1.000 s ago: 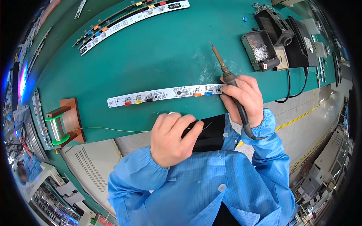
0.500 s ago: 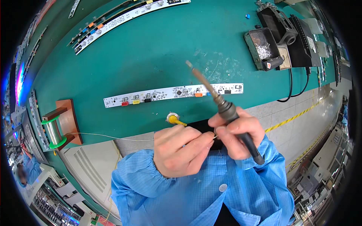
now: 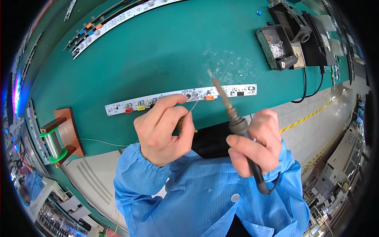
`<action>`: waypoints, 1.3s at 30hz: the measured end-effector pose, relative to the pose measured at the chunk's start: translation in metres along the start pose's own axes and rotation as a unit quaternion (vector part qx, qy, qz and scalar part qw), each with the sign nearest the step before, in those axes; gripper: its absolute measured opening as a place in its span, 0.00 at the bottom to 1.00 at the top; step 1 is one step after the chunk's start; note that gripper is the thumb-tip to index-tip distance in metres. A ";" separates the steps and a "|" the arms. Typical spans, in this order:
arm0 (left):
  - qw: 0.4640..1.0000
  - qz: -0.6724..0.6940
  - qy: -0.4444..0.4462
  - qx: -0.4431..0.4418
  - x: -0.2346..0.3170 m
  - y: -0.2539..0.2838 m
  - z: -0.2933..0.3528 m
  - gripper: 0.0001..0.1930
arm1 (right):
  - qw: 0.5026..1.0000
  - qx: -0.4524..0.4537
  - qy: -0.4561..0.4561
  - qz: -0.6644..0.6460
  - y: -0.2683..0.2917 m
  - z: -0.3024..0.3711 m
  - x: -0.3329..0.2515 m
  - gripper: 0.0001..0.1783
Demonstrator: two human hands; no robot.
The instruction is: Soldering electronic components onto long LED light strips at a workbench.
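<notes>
A thin solder wire (image 3: 194,106) is pinched in my left hand (image 3: 164,132), its short end sticking up past the fingertips. The hand hovers over the near edge of a long white circuit board (image 3: 169,97) with red, yellow and orange connectors, and hides part of it. My right hand (image 3: 256,144) grips the dark handle of a soldering iron (image 3: 224,94). The iron's tip points up and away, above the mat just beyond the board. From this view I cannot tell whether wire or tip touches anything. A small yellow object is mostly hidden behind my left fingers.
A solder spool (image 3: 53,145) on a brown stand (image 3: 74,130) is at the left, its wire running to my left hand. More board strips (image 3: 114,29) lie at the far left. A metal tray of shavings (image 3: 258,41) and black soldering station (image 3: 316,43) stand at the right.
My hands, close together before, have moved apart. The left went up and left to the board with the solder wire; the right shifted slightly right and down, still holding the iron.
</notes>
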State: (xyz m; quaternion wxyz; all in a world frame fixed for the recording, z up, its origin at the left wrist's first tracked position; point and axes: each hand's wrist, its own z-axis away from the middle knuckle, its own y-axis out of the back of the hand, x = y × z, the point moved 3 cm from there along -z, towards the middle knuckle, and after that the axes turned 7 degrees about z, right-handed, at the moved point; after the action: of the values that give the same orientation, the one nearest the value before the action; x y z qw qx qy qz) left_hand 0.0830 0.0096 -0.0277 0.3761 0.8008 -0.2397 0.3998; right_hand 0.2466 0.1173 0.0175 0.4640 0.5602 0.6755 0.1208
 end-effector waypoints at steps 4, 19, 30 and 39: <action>1.000 -0.005 -0.014 0.006 -0.003 -0.002 -0.001 0.09 | 0.999 0.028 -0.005 0.034 -0.006 0.004 -0.006 0.13; 0.999 -0.040 -0.025 0.004 -0.005 -0.003 0.000 0.08 | 0.996 0.051 -0.037 0.062 -0.011 0.005 -0.012 0.13; 0.999 -0.045 -0.026 0.000 -0.005 -0.004 -0.001 0.08 | 0.997 0.034 -0.046 0.046 -0.016 0.010 -0.012 0.12; 0.999 -0.041 -0.032 0.013 -0.007 -0.005 0.000 0.08 | 0.996 0.046 -0.050 0.056 -0.017 0.007 -0.014 0.10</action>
State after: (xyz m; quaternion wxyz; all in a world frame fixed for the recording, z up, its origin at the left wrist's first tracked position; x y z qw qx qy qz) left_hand 0.0825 0.0129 -0.0355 0.3739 0.8270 -0.2133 0.3617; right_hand 0.2402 0.0965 0.0089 0.4634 0.6232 0.6239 0.0872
